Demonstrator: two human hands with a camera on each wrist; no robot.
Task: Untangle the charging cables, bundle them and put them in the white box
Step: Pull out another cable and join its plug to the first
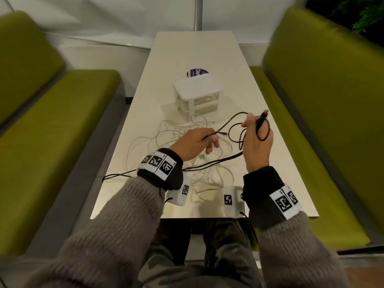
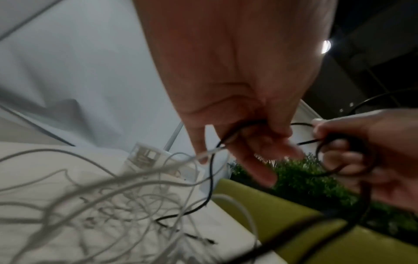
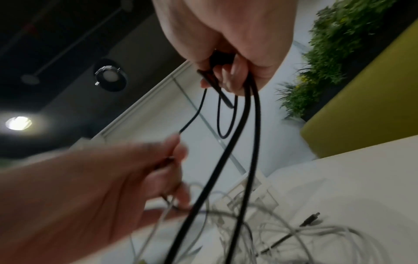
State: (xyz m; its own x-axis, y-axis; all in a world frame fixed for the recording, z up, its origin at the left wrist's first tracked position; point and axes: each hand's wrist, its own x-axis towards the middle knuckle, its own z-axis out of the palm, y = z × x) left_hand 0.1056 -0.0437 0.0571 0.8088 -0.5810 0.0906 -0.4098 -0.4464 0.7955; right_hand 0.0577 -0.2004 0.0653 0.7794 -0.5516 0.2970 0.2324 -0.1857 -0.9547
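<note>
A black cable runs between my two hands above the table. My right hand holds loops of the black cable, its USB plug sticking up past the fingers. My left hand pinches another stretch of the same black cable. Under both hands a tangle of white cables sprawls on the table. The white box, a small drawer unit, stands behind the tangle. A length of black cable hangs over the table's left edge.
Green benches flank the narrow table on both sides. A round purple sticker lies behind the box. Two white marked blocks hang at my wrists near the front edge.
</note>
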